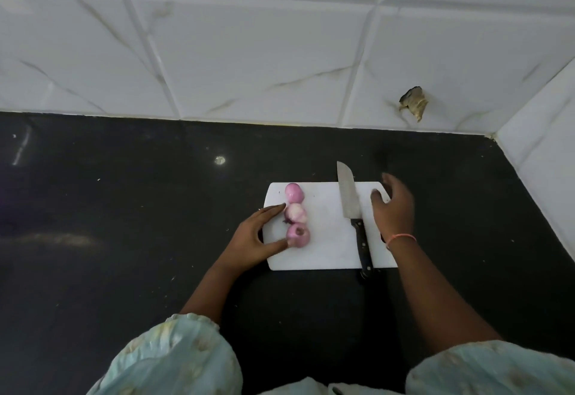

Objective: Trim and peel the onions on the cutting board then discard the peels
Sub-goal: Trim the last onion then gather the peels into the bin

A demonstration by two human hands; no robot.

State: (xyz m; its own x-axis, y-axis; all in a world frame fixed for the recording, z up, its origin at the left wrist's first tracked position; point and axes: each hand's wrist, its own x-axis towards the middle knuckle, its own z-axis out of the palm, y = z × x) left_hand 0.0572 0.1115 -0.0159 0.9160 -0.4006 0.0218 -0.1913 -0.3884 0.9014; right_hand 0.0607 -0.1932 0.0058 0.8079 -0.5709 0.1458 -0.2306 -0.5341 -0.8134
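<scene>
Three onions (pixel 297 215) lined up on cutting board (pixel 326 239), just past left hand (pixel 253 237) fingertips (open, bracketing the row to steady it). Right hand (pixel 393 207) open, empty, beside knife (pixel 353 207), probably reaching.

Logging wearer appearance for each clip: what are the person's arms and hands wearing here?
Both hands are bare: no gloves and no rings that can be made out. The right hand has a thin orange-pink thread band around its wrist. The left hand has nothing on its wrist. Both forearms are uncovered, with loose pale blue-green sleeves, faintly patterned, bunched up near the elbows.
</scene>
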